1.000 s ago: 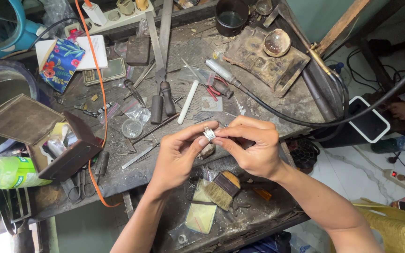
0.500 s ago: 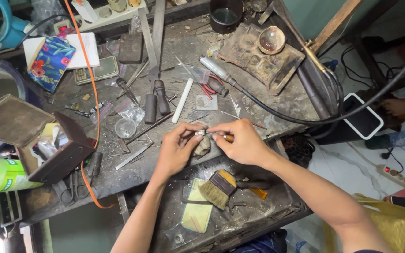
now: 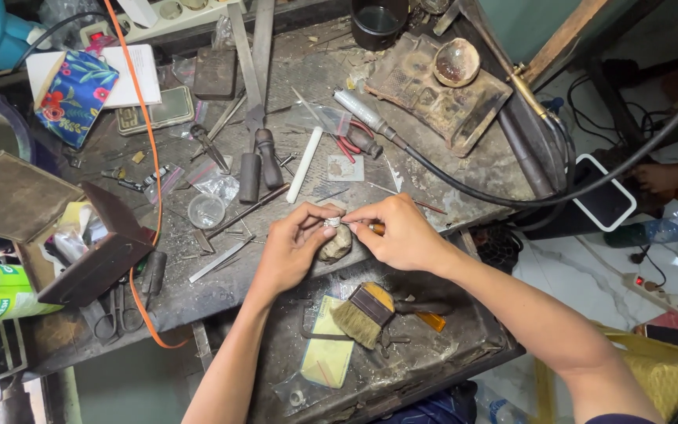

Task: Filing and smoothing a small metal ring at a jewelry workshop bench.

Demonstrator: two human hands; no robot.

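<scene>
At bench centre | bench (image 3: pixel 449 157) cluttered; open box (image 3: pixel 49 228) at 9 o'clock; brush (image 3: pixel 366 312) at 6 o'clock in tray (image 3: pixel 464 345) | left hand (image 3: pixel 292 250) pinching small silvery piece (image 3: pixel 331 223); right hand (image 3: pixel 403 234) pinching same piece, orange-handled tool (image 3: pixel 376 228) in grip | piece between fingertips, above grey lump (image 3: pixel 336 243)

Soft, even daylight, moderately bright. Faint shadows under the hands (image 3: pixel 355 239) on the counter (image 3: pixel 433 165). White floor tiles (image 3: pixel 590 267) at right glare slightly. Sharp centre; mild wide-angle stretch at edges.
</scene>
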